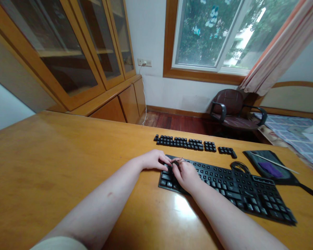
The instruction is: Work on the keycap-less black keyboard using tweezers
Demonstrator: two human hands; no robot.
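The keyboard (233, 185) lies aslant on the desk (67, 156), its left end under both hands and its right end nearer the person. The left hand (154, 160) is at its far left corner, fingers bent and thumb a little apart from them; whether it has hold of anything I cannot tell. The right hand (187, 175) rests over the left part, fingers curled in close to the left hand's tips, with something dark at the fingertips; I cannot tell whether that is a loose key or part of the board, nor how tight the pinch is. The far rows of the board show bare key posts, while caps sit on the nearer rows and on part of the right end. Beyond it, loose keys (179, 142) stand in blocks, in rows near the desk's far edge. A cable (240, 167) lies coiled just behind the board. To the right is a dark pouch (287, 178), with a purple cloth (270, 169) and a pale stick (274, 163) on it. Past the desk stands a chair (228, 102), beside a bed (289, 133)
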